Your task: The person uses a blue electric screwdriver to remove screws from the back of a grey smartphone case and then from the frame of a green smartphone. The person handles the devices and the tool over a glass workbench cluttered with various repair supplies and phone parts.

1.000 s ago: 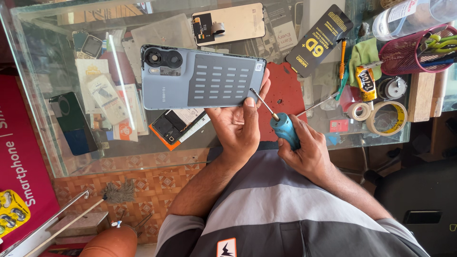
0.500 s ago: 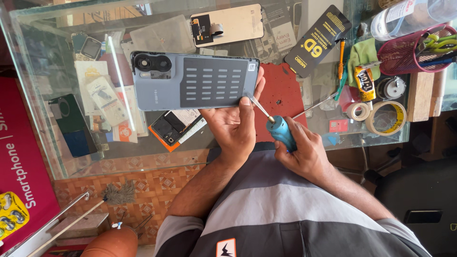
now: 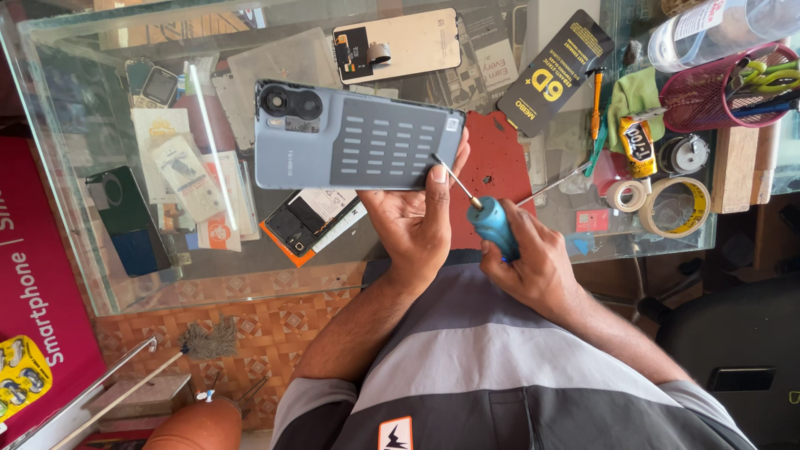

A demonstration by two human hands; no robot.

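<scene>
Head view, looking straight down over a glass counter (image 3: 92, 275). A grey phone (image 3: 354, 137) with its back panel off is held flat above the glass, camera bump at the far end from the hands. It's gripped at its near corner by the left hand (image 3: 412, 221): the thumb is pressed on the top face right at the edge, the other fingers are tucked underneath, so the grasp is closed on the phone but not fully visible from below.

A small screwdriver (image 3: 483, 218) with a blue handle is clenched in the right hand (image 3: 533, 267), fingers curled tight around the handle. The thin metal shaft is angled up toward the phone's corner, with the tip just beside the left thumb; whether the tip actually touches the phone can't be told.

Under the phone, a red mat (image 3: 500, 179) is seen on the glass. Off to the right, tape rolls (image 3: 673, 204) and a pink mesh basket (image 3: 708, 96) are parked well apart from the hands.
</scene>
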